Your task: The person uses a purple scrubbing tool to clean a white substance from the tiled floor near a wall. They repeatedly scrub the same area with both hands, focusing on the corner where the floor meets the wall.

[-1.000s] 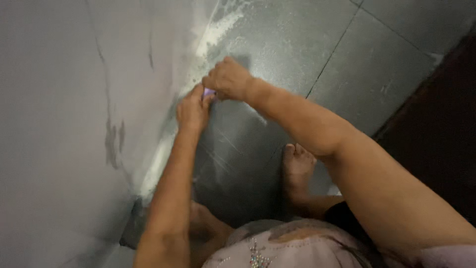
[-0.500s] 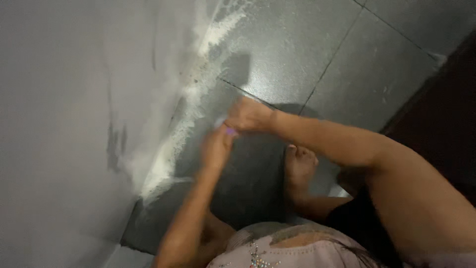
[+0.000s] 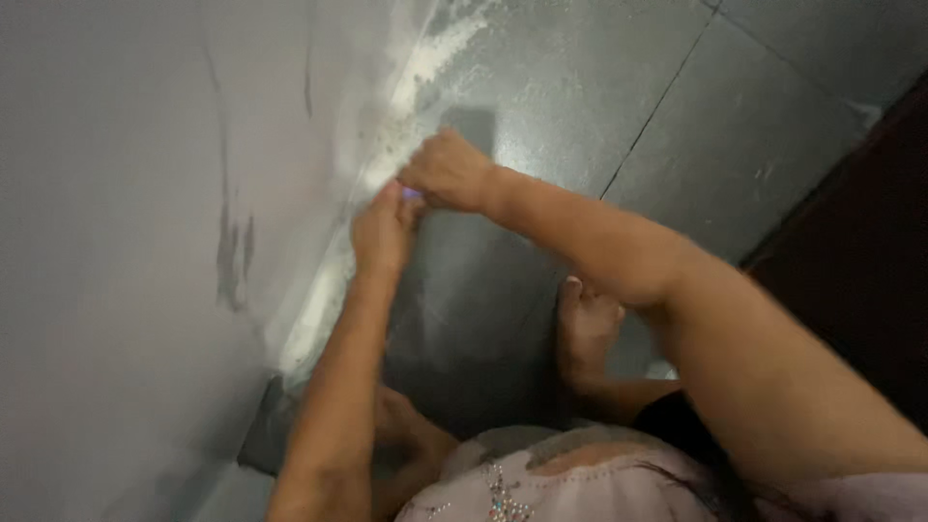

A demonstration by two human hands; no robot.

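Left hand [image 3: 382,232]: grip closed on a small purple object [image 3: 413,194], probably a scrubber; mostly hidden.
Right hand [image 3: 449,172]: fist pressing the same object.
Place: wall [image 3: 126,193] base, beside white powder [image 3: 425,68].
Technique: keep pressure even, strokes short along the seam.

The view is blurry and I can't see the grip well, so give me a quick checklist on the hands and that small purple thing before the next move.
1. Both hands meet at the small purple thing: ok.
2. Left hand fingers closed on it: cannot tell.
3. Right hand fingers curled over it: ok.
4. White powder lies along the wall's foot: ok.
5. Bare foot apart from the powder: ok.
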